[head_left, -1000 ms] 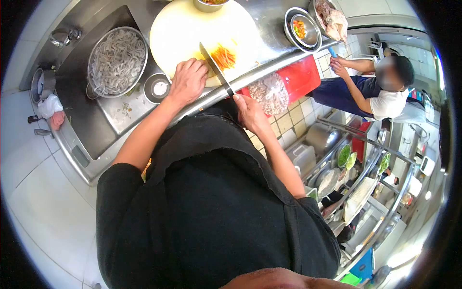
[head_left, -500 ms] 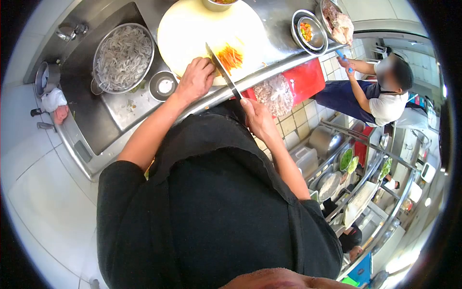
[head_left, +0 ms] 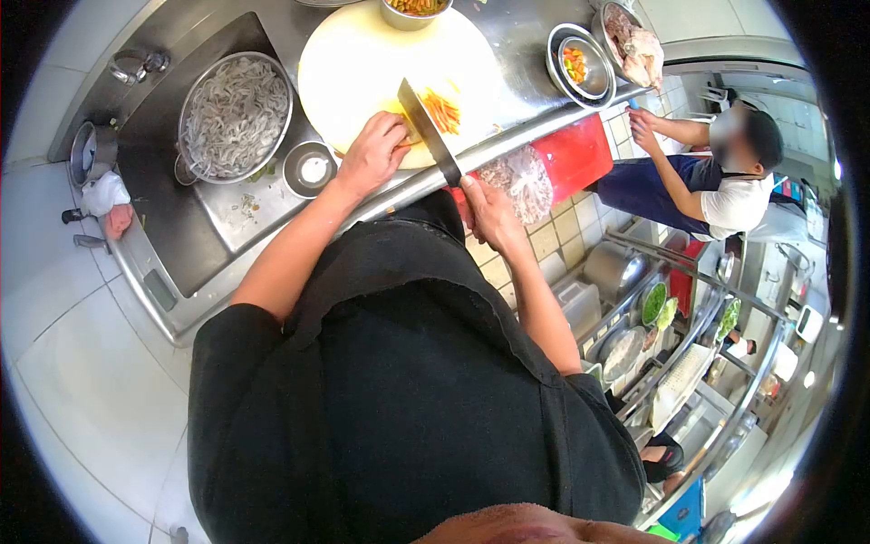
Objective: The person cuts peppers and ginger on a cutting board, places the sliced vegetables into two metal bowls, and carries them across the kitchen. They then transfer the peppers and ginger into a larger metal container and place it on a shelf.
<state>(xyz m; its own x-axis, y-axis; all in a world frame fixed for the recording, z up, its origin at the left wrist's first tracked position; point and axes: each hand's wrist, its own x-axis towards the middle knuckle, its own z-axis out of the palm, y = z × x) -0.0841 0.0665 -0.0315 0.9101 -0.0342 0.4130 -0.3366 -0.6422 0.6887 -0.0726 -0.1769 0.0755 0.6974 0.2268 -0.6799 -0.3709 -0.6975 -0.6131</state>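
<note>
No readable text, labels, brands, numbers or signs anywhere in view

A commercial kitchen: stainless-steel counter (head_left: 245, 213) upper left, round cutting board (head_left: 362, 63), bowl of noodles (head_left: 234, 113), racks of pots (head_left: 625, 272) lower right.

The right hand (head_left: 489, 213) hides the handle of the knife (head_left: 428, 129). The left hand (head_left: 372, 156) covers what its fingers (head_left: 391, 127) pin down. At the far edge of the table (head_left: 526, 54), the frame cuts off a bowl (head_left: 415, 11).

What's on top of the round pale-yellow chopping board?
Orange carrot strips, a broad steel knife blade, the left hand, a metal bowl at the far edge. Whatever the hand pins is hidden.
</note>
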